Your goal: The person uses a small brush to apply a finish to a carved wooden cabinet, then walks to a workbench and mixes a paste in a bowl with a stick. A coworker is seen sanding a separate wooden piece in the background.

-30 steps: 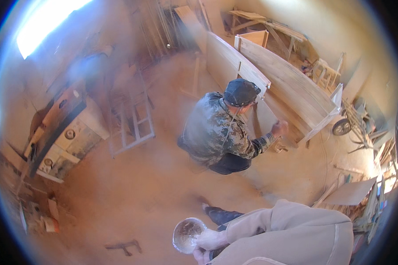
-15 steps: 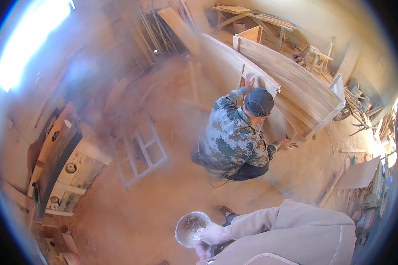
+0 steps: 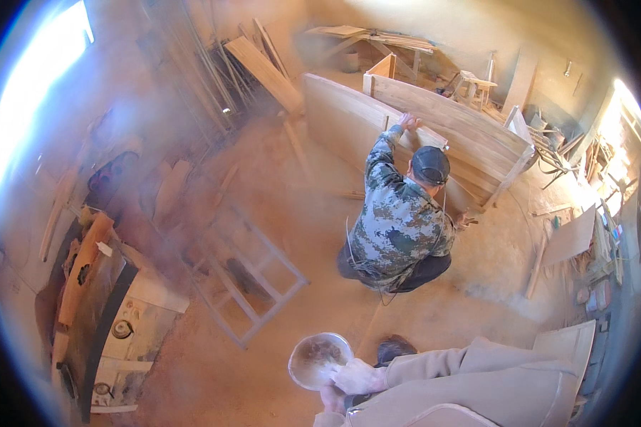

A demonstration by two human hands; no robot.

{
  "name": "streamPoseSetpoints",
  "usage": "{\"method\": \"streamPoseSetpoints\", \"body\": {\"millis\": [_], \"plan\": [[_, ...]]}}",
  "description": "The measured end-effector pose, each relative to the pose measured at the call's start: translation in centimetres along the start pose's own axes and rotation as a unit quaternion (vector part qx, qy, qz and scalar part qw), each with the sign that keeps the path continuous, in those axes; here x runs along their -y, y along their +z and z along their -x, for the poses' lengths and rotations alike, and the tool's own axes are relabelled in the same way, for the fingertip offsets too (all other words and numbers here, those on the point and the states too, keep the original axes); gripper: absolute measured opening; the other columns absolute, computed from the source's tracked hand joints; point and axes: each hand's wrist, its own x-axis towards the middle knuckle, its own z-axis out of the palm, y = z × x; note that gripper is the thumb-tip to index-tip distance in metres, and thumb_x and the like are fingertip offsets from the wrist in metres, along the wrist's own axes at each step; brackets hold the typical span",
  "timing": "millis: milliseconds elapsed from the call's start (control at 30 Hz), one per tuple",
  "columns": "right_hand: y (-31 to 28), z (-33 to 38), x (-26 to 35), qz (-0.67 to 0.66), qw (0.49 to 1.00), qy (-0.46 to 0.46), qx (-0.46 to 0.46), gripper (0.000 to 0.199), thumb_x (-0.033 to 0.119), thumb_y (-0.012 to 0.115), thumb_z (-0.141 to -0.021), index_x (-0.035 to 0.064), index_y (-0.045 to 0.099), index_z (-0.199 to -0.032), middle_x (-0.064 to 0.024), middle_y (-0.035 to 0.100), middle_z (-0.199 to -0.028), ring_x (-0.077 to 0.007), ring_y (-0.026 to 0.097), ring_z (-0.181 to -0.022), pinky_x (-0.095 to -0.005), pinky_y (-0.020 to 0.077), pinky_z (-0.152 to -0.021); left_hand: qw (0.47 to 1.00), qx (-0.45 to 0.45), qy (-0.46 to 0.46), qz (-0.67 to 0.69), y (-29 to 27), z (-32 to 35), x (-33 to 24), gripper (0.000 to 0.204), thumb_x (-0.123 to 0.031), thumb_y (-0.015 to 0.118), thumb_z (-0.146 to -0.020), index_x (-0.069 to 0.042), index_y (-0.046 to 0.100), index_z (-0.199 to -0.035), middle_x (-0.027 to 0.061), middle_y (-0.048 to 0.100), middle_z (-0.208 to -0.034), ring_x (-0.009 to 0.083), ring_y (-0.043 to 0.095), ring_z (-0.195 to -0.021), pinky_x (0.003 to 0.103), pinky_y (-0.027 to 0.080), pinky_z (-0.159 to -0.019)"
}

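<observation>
At the lower middle, a round, pale-rimmed metal bowl (image 3: pixel 300 354) with brownish stuff inside is held up off the floor. My left hand (image 3: pixel 332 399) grips its near edge from below. My right hand (image 3: pixel 360 377) reaches over the rim with its fingers bunched inside the bowl. Glare and blur whiten those fingertips, and I cannot make out what they hold. Tan sleeves (image 3: pixel 434 366) cover my forearms, which come in from the lower right.
A co-worker (image 3: pixel 399 220) in camouflage and a dark cap crouches ahead, one hand on a large wooden panel frame (image 3: pixel 349 114). A slatted frame (image 3: pixel 253 285) lies on the dusty floor. A bench with curved wood (image 3: pixel 85 277) stands left; a board (image 3: pixel 570 235) and scrap lie right.
The whole view has shifted, so the floor frame shows farther right and lower. My hands stay at the bowl. The co-worker keeps crouching at the panel.
</observation>
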Motion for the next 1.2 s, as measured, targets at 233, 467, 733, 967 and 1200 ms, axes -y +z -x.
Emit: {"method": "streamPoseSetpoints", "body": {"millis": [233,467,733,967,1200], "plan": [[2.3,-4.8,2.0,-0.014,0.999,0.027,-0.039,0.040,0.025,0.031,-0.100,0.0061,0.066,-0.101,-0.0191,0.069,-0.100,-0.0388,0.066,-0.091,-0.0510,0.0506,-0.082,0.998,0.014,-0.052,-0.022,-0.2,-0.3,-6.1,0.040,-0.028,0.045,-0.097,-0.004,0.054,-0.128,0.0163,0.057,-0.131,0.0326,0.055,-0.120,0.049,0.041,-0.106],[0.9,-8.9,2.8,0.031,0.998,-0.024,-0.051,0.030,0.013,0.054,-0.085,0.0059,0.059,-0.114,-0.0210,0.068,-0.095,-0.0399,0.068,-0.081,-0.0514,0.0538,-0.068,0.993,0.064,-0.020,-0.092,-2.3,-3.9,-10.1,0.040,-0.028,0.048,-0.097,-0.004,0.054,-0.128,0.0159,0.056,-0.132,0.0323,0.054,-0.120,0.049,0.042,-0.105],[-0.6,-10.8,2.9,0.108,0.978,-0.083,-0.159,0.020,0.012,0.053,-0.085,0.0023,0.066,-0.097,-0.0197,0.068,-0.089,-0.0381,0.069,-0.082,-0.0503,0.0542,-0.069,0.978,0.112,0.025,-0.172,-2.3,-7.6,-12.8,0.041,-0.030,0.047,-0.099,-0.005,0.050,-0.131,0.0155,0.056,-0.131,0.0325,0.055,-0.118,0.049,0.043,-0.104],[-3.6,-8.2,2.3,0.047,0.971,-0.068,-0.223,0.015,0.010,0.056,-0.082,0.0024,0.069,-0.078,-0.0164,0.070,-0.080,-0.0333,0.070,-0.073,-0.0456,0.0547,-0.065,0.981,0.153,-0.036,-0.113,-0.6,-10.1,-12.3,0.040,-0.031,0.046,-0.100,-0.005,0.052,-0.130,0.0150,0.058,-0.128,0.0312,0.056,-0.117,0.048,0.044,-0.103],[-5.6,-5.3,-0.7,0.082,0.965,-0.093,-0.230,0.014,0.011,0.058,-0.081,0.0034,0.069,-0.085,-0.0163,0.069,-0.083,-0.0345,0.069,-0.075,-0.0467,0.0547,-0.065,0.984,0.156,-0.071,-0.048,-0.1,-11.9,-8.6,0.039,-0.030,0.046,-0.100,-0.005,0.054,-0.128,0.0150,0.059,-0.127,0.0312,0.057,-0.116,0.047,0.044,-0.103]]}}
